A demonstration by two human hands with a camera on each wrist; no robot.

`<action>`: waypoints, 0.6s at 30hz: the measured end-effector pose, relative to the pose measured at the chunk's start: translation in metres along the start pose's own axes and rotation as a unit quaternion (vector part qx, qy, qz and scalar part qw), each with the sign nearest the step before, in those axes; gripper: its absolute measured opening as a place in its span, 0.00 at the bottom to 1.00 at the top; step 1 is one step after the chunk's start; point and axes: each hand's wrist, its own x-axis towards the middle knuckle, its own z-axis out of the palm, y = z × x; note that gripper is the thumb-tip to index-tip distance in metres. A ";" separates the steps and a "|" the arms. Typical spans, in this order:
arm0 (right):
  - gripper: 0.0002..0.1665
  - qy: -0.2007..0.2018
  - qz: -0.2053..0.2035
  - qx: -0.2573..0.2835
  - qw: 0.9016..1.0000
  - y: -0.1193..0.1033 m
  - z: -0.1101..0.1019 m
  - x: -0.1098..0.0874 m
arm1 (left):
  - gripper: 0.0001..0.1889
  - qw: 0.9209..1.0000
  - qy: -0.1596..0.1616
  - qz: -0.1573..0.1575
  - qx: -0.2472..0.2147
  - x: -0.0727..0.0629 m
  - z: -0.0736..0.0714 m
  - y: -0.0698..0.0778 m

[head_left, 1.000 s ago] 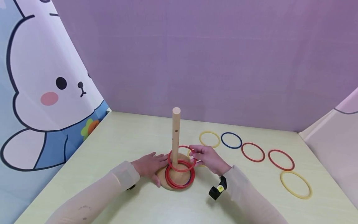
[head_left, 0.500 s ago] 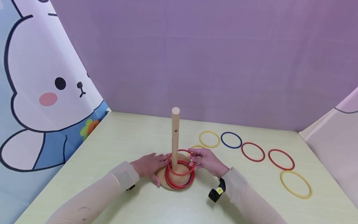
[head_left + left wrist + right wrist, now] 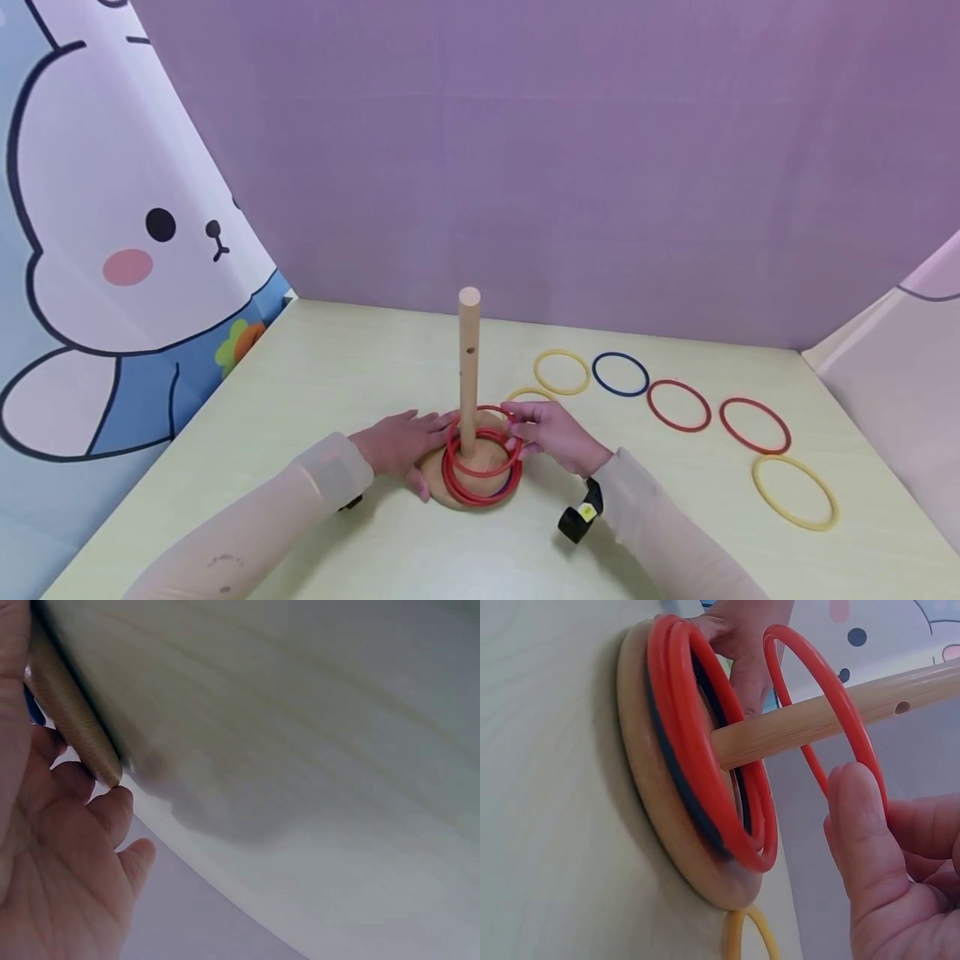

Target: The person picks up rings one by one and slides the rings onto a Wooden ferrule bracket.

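A wooden peg (image 3: 468, 375) stands upright on a round wooden base (image 3: 437, 485). My right hand (image 3: 558, 435) pinches a red ring (image 3: 853, 727) between thumb and fingers. That ring hangs tilted around the peg, above the stack. Lower down, red rings (image 3: 676, 727) lie around the peg on the base, with a dark blue ring (image 3: 681, 787) beneath them. My left hand (image 3: 401, 446) rests at the base's left side, fingers spread and thumb toward the front. In the left wrist view, fingertips touch the rim of the base (image 3: 79, 712).
Right of the stand, a yellow ring (image 3: 562, 392), a blue ring (image 3: 620, 394), two red rings, one at the middle (image 3: 678, 429), and another yellow ring (image 3: 795, 523) lie on the table (image 3: 360, 350). One more yellow ring (image 3: 735, 934) lies close beside the base. A purple backdrop (image 3: 480, 167) rises behind.
My right hand has lowered the red ring along the peg, closer to the stack. My left hand has stayed at the base.
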 end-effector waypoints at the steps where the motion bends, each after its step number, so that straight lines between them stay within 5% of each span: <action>1: 0.25 -0.001 0.001 -0.001 1.000 0.000 0.000 0.000 | 0.54 1.000 -0.001 0.000 0.001 0.000 0.000 0.000; 18: 0.25 -0.030 0.002 -0.030 0.999 -0.002 -0.003 -0.002 | 0.56 1.000 0.000 0.005 0.000 0.000 0.003 -0.002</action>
